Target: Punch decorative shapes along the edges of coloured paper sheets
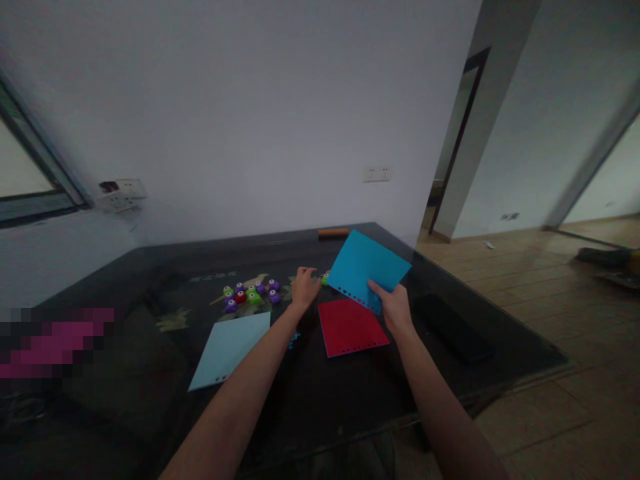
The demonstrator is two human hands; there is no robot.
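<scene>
My right hand [395, 307] grips a blue sheet of paper [367, 263] by its lower edge, with the thumb on top. The sheet is tilted above the table and has a row of holes along that edge. Below it a red sheet [350, 327], also with a row of holes, lies on the table. My left hand [305, 287] hovers left of the blue sheet, fingers bent and apart, nothing visible in them. A pale blue sheet [235, 343] lies left of my left forearm. Small blue bits [294, 340] lie between it and the red sheet.
Several purple, green and red one-eyed balls [251, 292] cluster behind the pale sheet; a green one [325, 279] sits by the blue sheet. A long black object [453, 330] lies at right, a brown bar [333, 233] at the dark table's [250, 250] back edge.
</scene>
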